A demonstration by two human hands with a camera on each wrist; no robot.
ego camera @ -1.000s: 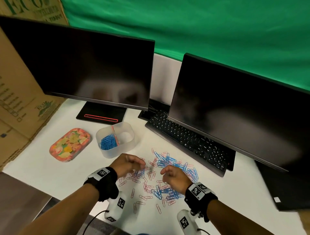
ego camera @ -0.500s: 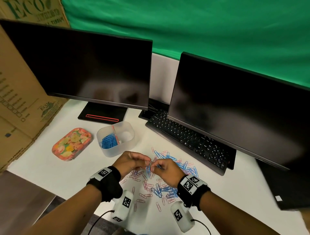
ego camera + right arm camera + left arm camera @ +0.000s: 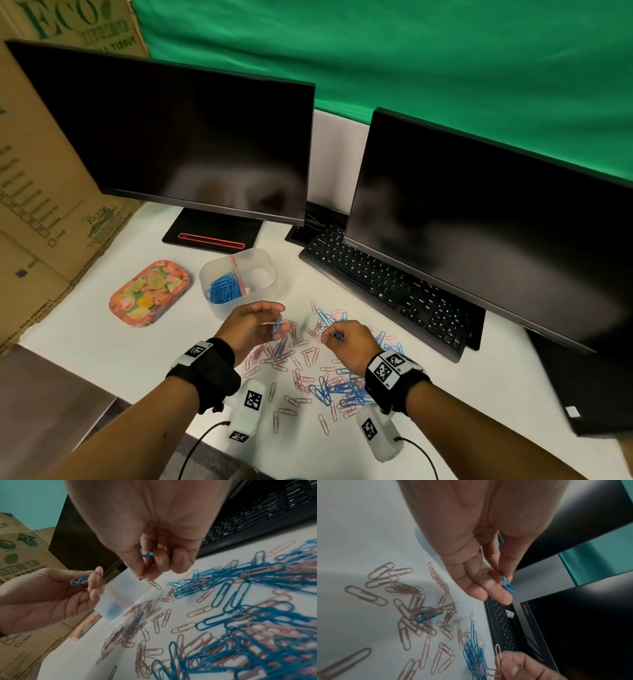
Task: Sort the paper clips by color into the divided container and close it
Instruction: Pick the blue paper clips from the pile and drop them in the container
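Observation:
Blue and pink paper clips lie mixed on the white desk in front of me. My left hand hovers above the pile and pinches one blue clip between thumb and fingertips. My right hand, a little to the right, pinches a pink clip with thumb and forefinger and keeps another blue clip under its curled fingers. The translucent divided container stands just beyond my left hand. Its left compartment holds blue clips; its right one looks empty. A floral lid lies to its left.
A black keyboard runs along the right of the pile under a dark monitor. A second monitor and its stand are behind the container. Cardboard boxes line the left edge of the desk.
Half a second ago both hands were together over the pile; they have since drawn apart, the left keeping a blue clip, the right a pink one.

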